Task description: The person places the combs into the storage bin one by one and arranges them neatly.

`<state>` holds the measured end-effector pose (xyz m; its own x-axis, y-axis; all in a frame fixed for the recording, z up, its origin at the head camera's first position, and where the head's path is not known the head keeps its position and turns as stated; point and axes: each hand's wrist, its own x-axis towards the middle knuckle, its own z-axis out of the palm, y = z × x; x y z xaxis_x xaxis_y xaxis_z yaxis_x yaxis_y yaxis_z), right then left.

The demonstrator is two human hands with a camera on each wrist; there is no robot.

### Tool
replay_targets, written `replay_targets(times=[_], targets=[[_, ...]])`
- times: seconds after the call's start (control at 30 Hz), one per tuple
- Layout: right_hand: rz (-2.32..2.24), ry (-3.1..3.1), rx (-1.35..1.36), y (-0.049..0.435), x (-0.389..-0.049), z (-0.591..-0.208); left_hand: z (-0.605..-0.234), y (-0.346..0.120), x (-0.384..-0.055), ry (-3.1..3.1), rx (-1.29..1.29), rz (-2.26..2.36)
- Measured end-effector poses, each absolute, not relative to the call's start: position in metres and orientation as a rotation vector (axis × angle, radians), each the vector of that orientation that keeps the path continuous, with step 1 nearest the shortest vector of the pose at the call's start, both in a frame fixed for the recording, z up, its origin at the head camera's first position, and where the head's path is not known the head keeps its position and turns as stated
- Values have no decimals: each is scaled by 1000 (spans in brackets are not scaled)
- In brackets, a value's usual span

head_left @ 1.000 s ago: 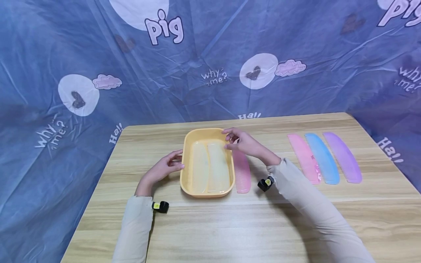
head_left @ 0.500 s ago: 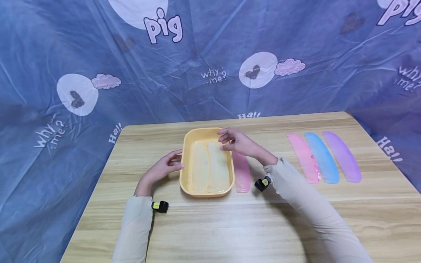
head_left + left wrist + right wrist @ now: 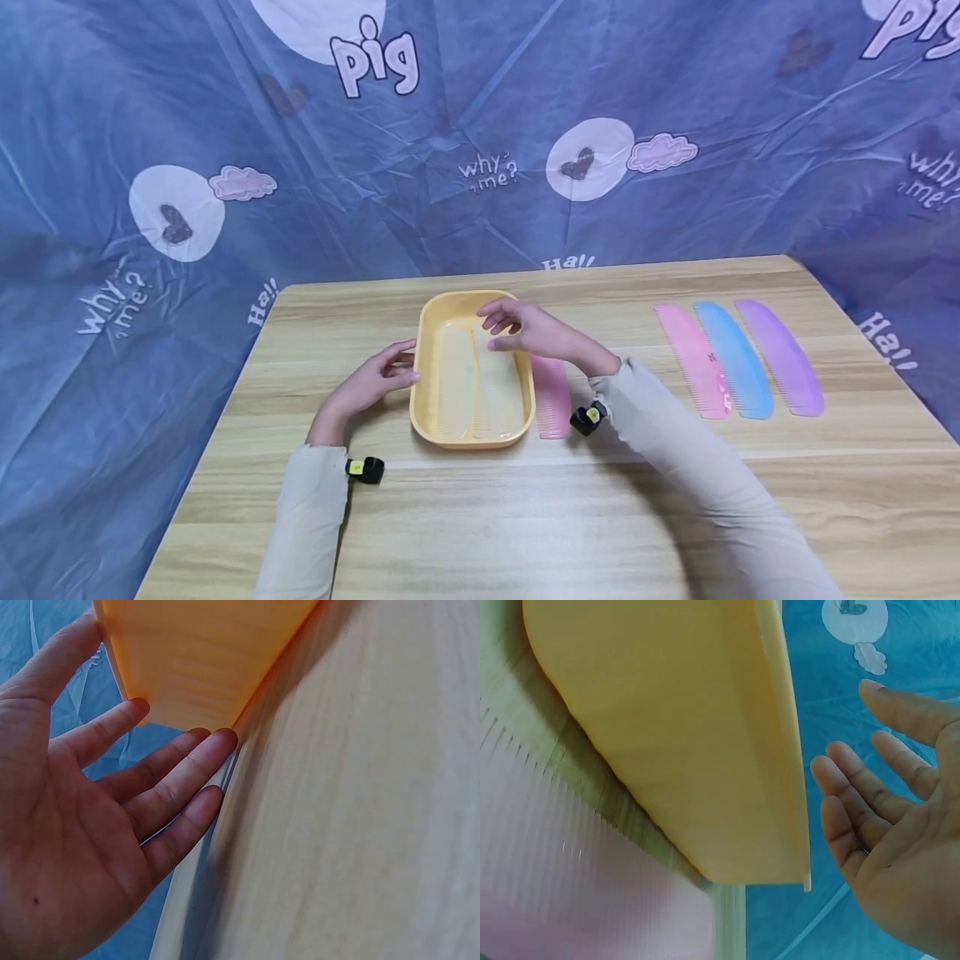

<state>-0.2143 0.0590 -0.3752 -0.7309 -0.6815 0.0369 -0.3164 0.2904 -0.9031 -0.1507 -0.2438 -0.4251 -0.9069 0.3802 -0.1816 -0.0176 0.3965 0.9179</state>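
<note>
A yellow plastic tray (image 3: 415, 400) stands on the table with two pale cream combs (image 3: 456, 379) lying side by side inside. My left hand (image 3: 372, 377) is at the tray's left side; in the left wrist view its fingers (image 3: 176, 780) reach out loosely, fingertips right at the yellow wall (image 3: 195, 660). Over the tray's far right part hovers my right hand (image 3: 536, 329), its fingers loosely bent and holding nothing. In the right wrist view that hand (image 3: 900, 817) is apart from the tray wall (image 3: 682, 750). Against the tray's right side lies a pink comb (image 3: 553, 404), partly hidden by the right hand.
To the right, a pink comb (image 3: 693, 358), a blue comb (image 3: 735, 358) and a purple comb (image 3: 782, 358) lie in a row on the wooden table (image 3: 480, 517). A blue printed cloth (image 3: 420, 225) hangs behind the table's far edge.
My right hand has moved left from the tray's right rim to over its inside. The left hand, the tray and the combs stay where they were.
</note>
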Motion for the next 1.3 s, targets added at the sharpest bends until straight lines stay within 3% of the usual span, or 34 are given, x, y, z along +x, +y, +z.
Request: replay_targets(times=[0.9,1.3], targets=[[-1094,2189,-1105,31,-211,-386,-427,-245,-152,2284,320,1520],[-982,2162,-999,24,-211,-389,-428,-245,-153,2294,327,1514]])
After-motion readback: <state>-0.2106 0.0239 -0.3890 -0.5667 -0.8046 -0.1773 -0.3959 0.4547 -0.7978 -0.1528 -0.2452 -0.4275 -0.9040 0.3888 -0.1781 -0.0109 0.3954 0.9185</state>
